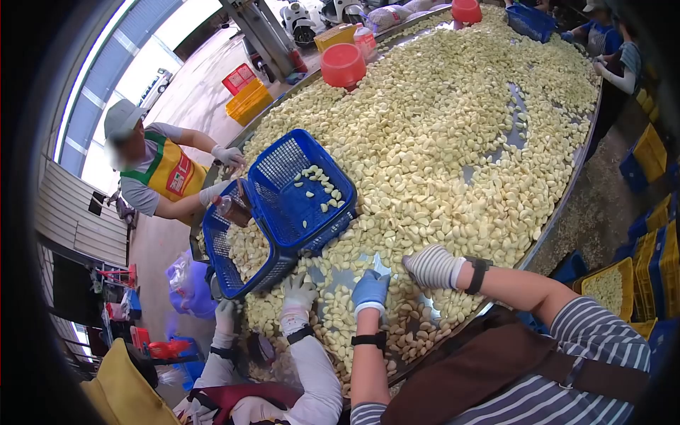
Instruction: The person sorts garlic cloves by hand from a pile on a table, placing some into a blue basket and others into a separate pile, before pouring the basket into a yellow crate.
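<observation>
The fingers (377,276) of the left hand (370,290), in a blue glove, lay stretched forward and close together. They rested flat at the near edge of the heap, and I saw nothing clamped between them. The right hand (432,266), in a striped glove, was just beside it, a little further onto the heap. Its back was turned to the camera and its fingers were bent under, so I could not tell if they were shut on something. Each wrist carried a black strap.

Both hands were on the peeled garlic cloves (453,127), which covered almost all of the big round metal table (571,185). The cloves under the hands lay thinner, with a bare shiny patch of metal between them.

Near the left hand, a blue basket (301,188) stood tilted on the heap with a few cloves inside. A second blue basket (227,255) leaned under it, at the table edge. A co-worker's hand in a white glove (299,292) touched the cloves just below the first basket, near the blue glove but apart from it.

At the far left, another person in a yellow and green apron (170,173) reached toward the baskets with white gloves. A red bowl (342,65) sat upside down on the far part of the heap. Beside the table on the right stood a yellow crate (609,287) with cloves in it.
</observation>
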